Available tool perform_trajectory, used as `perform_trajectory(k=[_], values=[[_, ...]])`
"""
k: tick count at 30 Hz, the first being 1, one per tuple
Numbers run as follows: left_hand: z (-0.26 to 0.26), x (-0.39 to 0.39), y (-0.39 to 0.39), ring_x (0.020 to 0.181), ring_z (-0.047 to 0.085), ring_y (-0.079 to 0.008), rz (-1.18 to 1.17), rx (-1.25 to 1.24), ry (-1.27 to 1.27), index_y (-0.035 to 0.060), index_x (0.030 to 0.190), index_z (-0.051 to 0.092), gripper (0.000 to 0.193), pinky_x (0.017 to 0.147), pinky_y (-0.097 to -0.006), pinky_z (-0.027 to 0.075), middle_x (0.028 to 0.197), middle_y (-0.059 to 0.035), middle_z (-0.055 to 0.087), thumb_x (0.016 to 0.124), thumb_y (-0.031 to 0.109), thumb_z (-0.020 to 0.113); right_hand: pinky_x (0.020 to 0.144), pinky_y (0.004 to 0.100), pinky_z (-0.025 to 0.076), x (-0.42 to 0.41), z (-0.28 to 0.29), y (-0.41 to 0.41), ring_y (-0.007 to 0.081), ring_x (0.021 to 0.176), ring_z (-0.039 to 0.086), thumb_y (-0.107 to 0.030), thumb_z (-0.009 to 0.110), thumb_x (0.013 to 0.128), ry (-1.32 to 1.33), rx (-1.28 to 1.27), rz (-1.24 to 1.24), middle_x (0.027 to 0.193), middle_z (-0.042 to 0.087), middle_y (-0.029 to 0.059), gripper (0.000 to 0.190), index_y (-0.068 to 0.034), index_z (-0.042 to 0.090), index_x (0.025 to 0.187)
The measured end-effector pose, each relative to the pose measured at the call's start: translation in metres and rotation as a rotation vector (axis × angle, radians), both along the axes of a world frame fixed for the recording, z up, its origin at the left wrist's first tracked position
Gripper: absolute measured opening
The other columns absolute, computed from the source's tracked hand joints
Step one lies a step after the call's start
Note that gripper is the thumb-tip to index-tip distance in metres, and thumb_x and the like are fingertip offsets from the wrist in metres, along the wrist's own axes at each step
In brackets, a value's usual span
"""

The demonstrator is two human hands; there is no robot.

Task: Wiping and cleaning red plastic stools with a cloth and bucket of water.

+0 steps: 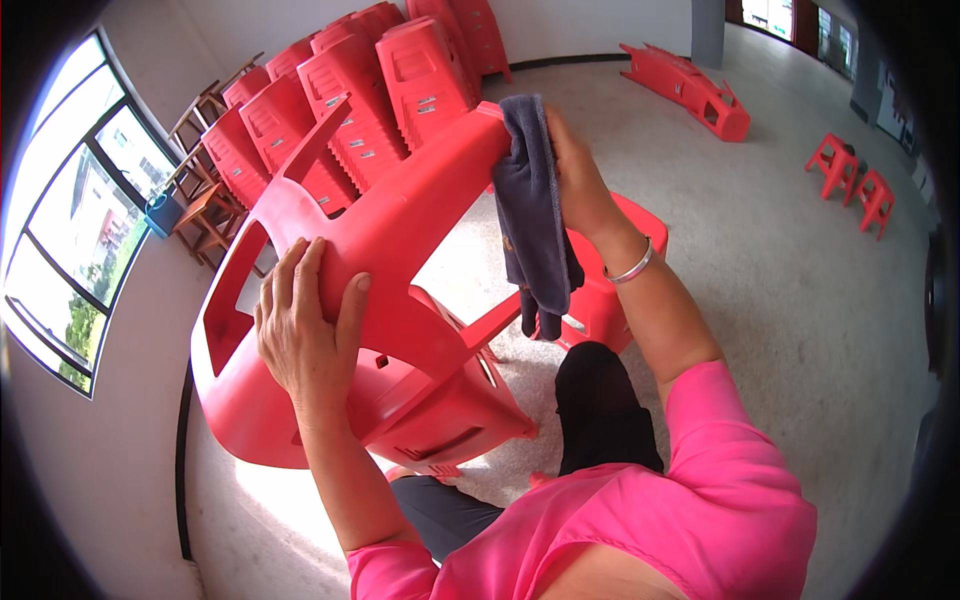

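A red plastic chair (390,199) lies tilted in front of me, its legs pointing up and away. My left hand (304,322) grips the chair near the base of a leg, thumb apart from the fingers. In my right hand (577,176) is a dark grey cloth (532,217), pressed against the end of a chair leg, with its lower part hanging down. Below the chair is another red plastic seat (457,420) with slots, partly covered. Beside my knee stands a red plastic stool (637,225), partly behind the cloth and my right forearm.
Tall stacks of red plastic chairs (352,105) line the back wall, near wooden chairs (206,210) and a blue container (161,214) by the window (82,217). A red stack (690,94) lies on the floor (780,300). Two small red stools (832,165) stand farther right.
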State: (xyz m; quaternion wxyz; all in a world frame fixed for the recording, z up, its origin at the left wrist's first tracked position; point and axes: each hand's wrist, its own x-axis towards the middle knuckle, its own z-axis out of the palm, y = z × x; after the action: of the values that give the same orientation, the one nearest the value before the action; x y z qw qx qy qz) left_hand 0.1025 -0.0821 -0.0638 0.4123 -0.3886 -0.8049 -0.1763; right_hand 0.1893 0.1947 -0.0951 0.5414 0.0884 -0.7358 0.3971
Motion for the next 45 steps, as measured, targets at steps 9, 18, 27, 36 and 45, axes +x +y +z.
perform_trajectory(k=[9,18,27,36,45], values=[[0.000,0.000,0.000,0.110,0.053,-0.0271,0.007,0.006,-0.013,0.0107,0.115,0.060,0.048,0.092,-0.0404,0.041,0.119,-0.0075,0.058,0.079,0.043,0.065,0.061,0.0298,0.055,0.004,0.003,-0.002,0.0146,0.069,0.064,0.000,0.057,0.086,-0.047,-0.055,0.096,0.086,0.064,0.0087,0.035,-0.001,0.047,0.119],[0.000,0.004,0.000,0.109,0.054,-0.0271,-0.010,0.021,0.021,0.0099,0.113,0.061,0.047,0.091,-0.0405,0.041,0.118,-0.0075,0.058,0.078,0.041,0.066,0.073,0.0335,0.052,0.010,0.014,-0.014,0.0188,0.093,0.061,-0.002,0.063,0.082,0.178,0.090,-0.247,0.108,0.059,0.0103,0.041,0.000,0.047,0.119],[0.000,-0.002,-0.002,0.109,0.054,-0.0288,-0.053,0.041,-0.014,0.0061,0.111,0.060,0.048,0.092,-0.0403,0.041,0.116,-0.0102,0.059,0.078,0.040,0.066,0.095,0.0445,0.032,-0.024,0.023,-0.096,0.0304,0.102,0.053,-0.025,0.050,0.083,-0.110,0.765,-0.490,0.110,0.059,0.0160,0.043,0.001,0.057,0.116],[-0.007,-0.005,-0.003,0.115,0.052,-0.0291,-0.115,0.076,-0.006,0.0057,0.111,0.059,0.046,0.095,-0.0409,0.040,0.119,-0.0131,0.058,0.079,0.039,0.064,0.093,0.0411,0.035,-0.027,0.022,-0.091,0.0306,0.097,0.055,-0.027,0.052,0.085,-0.023,0.834,-0.427,0.105,0.061,0.0146,0.046,0.003,0.054,0.121],[-0.034,0.003,-0.008,0.117,0.051,-0.0251,-0.227,0.216,0.096,0.0092,0.111,0.060,0.040,0.098,-0.0401,0.037,0.124,-0.0090,0.055,0.078,0.030,0.065,0.102,0.0486,0.024,-0.035,-0.047,-0.085,0.0428,0.128,0.033,-0.033,0.057,0.084,0.136,0.553,-0.586,0.142,0.031,0.0256,0.069,0.004,0.032,0.137]])
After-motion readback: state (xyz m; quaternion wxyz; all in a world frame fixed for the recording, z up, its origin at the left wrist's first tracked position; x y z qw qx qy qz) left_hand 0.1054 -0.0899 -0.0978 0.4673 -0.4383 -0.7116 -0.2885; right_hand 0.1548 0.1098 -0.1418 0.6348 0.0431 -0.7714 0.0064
